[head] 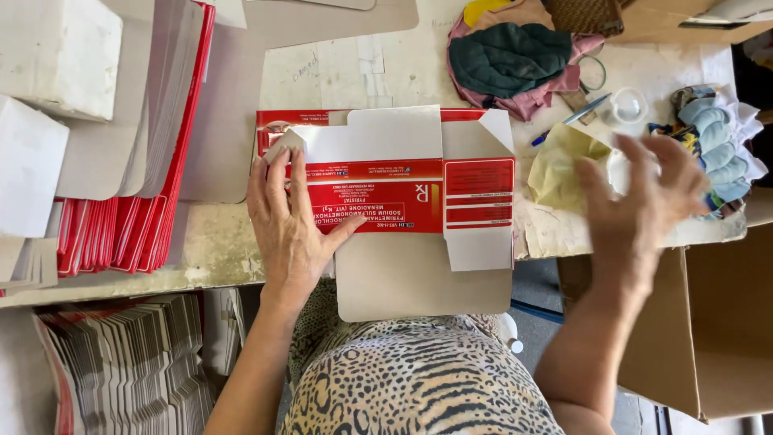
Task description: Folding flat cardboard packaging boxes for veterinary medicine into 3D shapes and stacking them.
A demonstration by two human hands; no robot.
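On the worn worktable [225, 242]: a flat red-and-white carton blank [403, 193] is lying unfolded, its grey inner flaps hanging past the near edge.
Left hand [290, 221]: it is pressing palm-down on the blank's left end, fingers spread and closed on nothing, likely pinning the card so it is not sliding.
Right hand [644, 197]: it is hovering open, fingers splayed, over the table's right side near a crumpled yellow cloth [564, 165]; motion blur is hiding whether it is touching anything.
Left stock: a red stack of flat cartons [137, 217] is standing on edge within reach.
Below right: an open cardboard box [708, 322] is sitting beside the person's knee.
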